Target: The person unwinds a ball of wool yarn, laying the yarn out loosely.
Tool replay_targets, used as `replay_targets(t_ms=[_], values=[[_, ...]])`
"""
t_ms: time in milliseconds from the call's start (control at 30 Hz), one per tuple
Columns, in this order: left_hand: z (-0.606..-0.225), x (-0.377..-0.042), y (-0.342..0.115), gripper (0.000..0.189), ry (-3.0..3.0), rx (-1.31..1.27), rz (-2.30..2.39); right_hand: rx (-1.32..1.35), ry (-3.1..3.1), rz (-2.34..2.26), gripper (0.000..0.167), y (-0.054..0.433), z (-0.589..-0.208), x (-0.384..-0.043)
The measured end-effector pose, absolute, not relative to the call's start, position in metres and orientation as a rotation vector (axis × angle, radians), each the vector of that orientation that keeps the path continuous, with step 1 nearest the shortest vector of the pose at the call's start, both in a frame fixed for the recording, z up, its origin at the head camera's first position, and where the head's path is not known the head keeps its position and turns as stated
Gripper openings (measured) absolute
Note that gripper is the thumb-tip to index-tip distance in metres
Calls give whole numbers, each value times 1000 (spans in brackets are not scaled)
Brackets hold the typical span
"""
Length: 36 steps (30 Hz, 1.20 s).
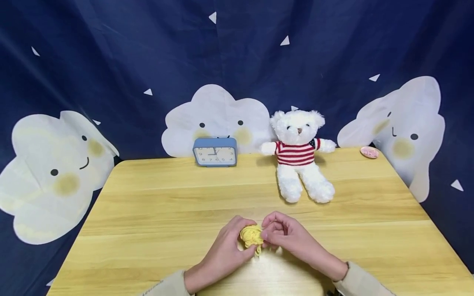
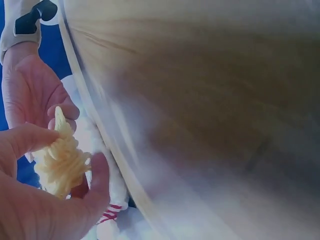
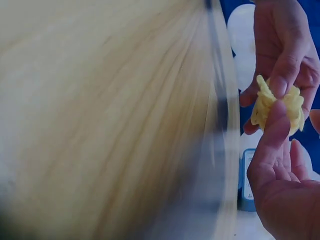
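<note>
A small bundle of yellow yarn (image 1: 252, 236) is held over the near middle of the table, a short loop hanging from its lower edge. My left hand (image 1: 226, 246) grips it from the left, thumb below and fingers above. From the right, my right hand (image 1: 292, 238) pinches the side of the bundle with thumb and curled fingers. In the left wrist view the wound yarn (image 2: 62, 165) shows between thumb and fingers, with a strand end sticking up. The right wrist view has the right thumb (image 3: 277, 117) pressed on the yarn (image 3: 295, 107).
A blue alarm clock (image 1: 215, 152) stands at the back of the wooden table (image 1: 155, 213). To its right sits a white teddy bear (image 1: 298, 154) in a striped shirt. A small pink oval object (image 1: 369, 152) lies at the back right corner. Behind hangs a dark blue cloud-printed curtain (image 1: 252, 49).
</note>
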<state>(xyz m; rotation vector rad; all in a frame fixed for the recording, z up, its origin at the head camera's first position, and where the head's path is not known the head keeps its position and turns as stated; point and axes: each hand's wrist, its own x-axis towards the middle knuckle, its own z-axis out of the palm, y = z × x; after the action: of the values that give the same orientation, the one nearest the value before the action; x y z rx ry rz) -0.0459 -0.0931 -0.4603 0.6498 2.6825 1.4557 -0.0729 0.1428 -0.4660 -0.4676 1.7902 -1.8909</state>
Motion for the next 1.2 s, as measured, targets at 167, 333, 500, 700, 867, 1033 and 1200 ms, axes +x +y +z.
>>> replay_targets(t_ms=[167, 333, 500, 700, 867, 1033, 1200], values=[[-460, -49, -95, 49, 2607, 624, 1515, -548, 1862, -1901, 19, 140, -467, -73], [-458, -53, -97, 46, 2460, 611, 1618, -559, 1927, -1918, 13, 141, -466, -72], [-456, -53, -100, 44, 2207, 519, 1776, -585, 1925, -1948, 14, 144, -465, -72], [-456, -54, -103, 43, 1986, 455, 1965, -603, 2031, -1920, 17, 151, -460, -70], [-459, -56, -106, 40, 1916, 487, 2054, -604, 2107, -1904, 14, 158, -457, -70], [-462, -57, -110, 40, 1911, 529, 2087, -587, 2169, -1896, 10, 165, -456, -69], [-464, -57, -115, 39, 1988, 513, 2063, -602, 2217, -1897, 7, 175, -456, -68]])
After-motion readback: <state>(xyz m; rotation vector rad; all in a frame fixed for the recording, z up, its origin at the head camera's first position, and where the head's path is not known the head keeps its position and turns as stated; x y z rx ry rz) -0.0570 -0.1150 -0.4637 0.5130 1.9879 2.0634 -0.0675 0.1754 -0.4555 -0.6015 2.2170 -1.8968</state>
